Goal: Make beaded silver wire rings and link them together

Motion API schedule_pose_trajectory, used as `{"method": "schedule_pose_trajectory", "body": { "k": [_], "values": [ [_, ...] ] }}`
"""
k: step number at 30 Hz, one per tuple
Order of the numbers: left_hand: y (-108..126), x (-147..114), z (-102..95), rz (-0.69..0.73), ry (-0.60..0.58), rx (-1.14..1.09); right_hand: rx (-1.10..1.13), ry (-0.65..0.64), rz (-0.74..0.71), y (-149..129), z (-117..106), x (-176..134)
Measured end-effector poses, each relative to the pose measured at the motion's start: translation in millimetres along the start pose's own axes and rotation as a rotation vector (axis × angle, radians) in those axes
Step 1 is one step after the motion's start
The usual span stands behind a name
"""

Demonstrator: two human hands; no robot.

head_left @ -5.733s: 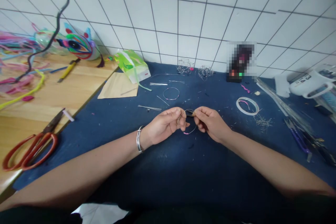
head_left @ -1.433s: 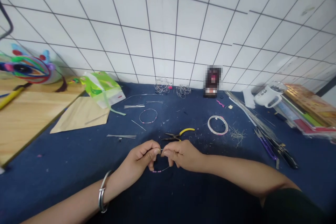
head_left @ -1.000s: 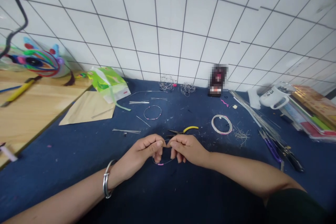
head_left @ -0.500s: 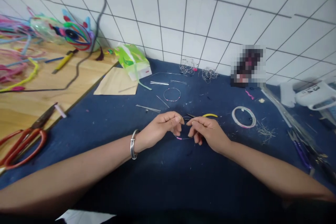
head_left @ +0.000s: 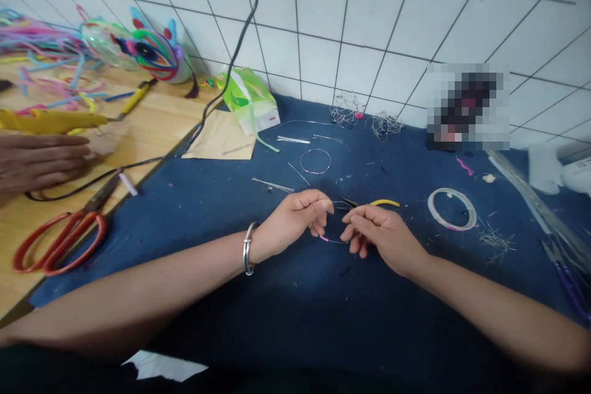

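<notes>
A thin wire loop [head_left: 336, 241] with a short pink piece [head_left: 324, 238] on it hangs between my hands above the blue tabletop. My left hand [head_left: 298, 217], with a silver bangle at the wrist, pinches the wire between thumb and forefinger. The fingers of my right hand [head_left: 385, 235] are closed at the loop's other side; their exact grip on the fine wire is partly hidden. Just behind the right fingertips lie yellow-handled pliers [head_left: 385, 202]. Farther back, a second wire ring [head_left: 316, 173] with small pink beads rests flat on the table.
Another person's hand [head_left: 41, 163] is at the left beside a yellow glue gun [head_left: 50, 122]. Red-handled scissors [head_left: 76, 234] lie below a black cable [head_left: 237, 43]. On the right are a wire coil [head_left: 471, 215], cut wire bits [head_left: 496, 240] and purple-handled pliers [head_left: 570, 286].
The view has swung left, so everything sits farther right. Another person's hand and a yellow glue gun have come in at the left. My hands keep nearly the same pose around the loop.
</notes>
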State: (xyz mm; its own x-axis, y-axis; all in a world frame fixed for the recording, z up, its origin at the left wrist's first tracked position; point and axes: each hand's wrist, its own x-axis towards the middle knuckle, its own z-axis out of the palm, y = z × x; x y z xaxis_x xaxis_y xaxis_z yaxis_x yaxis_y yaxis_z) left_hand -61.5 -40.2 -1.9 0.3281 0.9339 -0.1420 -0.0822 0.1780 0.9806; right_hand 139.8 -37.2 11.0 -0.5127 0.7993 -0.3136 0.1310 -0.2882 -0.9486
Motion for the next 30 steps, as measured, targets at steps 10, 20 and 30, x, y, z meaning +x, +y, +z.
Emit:
{"method": "schedule_pose_trajectory", "body": {
  "k": [10,20,30],
  "values": [
    [0.3,-2.4,-5.0,0.078,-0.001,0.001,0.107,0.104,0.003,-1.0,-0.5,0.0],
    [2.7,-3.8,-9.0,0.102,0.095,0.164,0.052,0.024,-0.006,0.2,-4.0,0.6],
    [3.1,-2.6,-9.9,0.102,0.042,-0.010,0.036,0.085,0.002,-1.5,-2.6,1.0]
  ]
}}
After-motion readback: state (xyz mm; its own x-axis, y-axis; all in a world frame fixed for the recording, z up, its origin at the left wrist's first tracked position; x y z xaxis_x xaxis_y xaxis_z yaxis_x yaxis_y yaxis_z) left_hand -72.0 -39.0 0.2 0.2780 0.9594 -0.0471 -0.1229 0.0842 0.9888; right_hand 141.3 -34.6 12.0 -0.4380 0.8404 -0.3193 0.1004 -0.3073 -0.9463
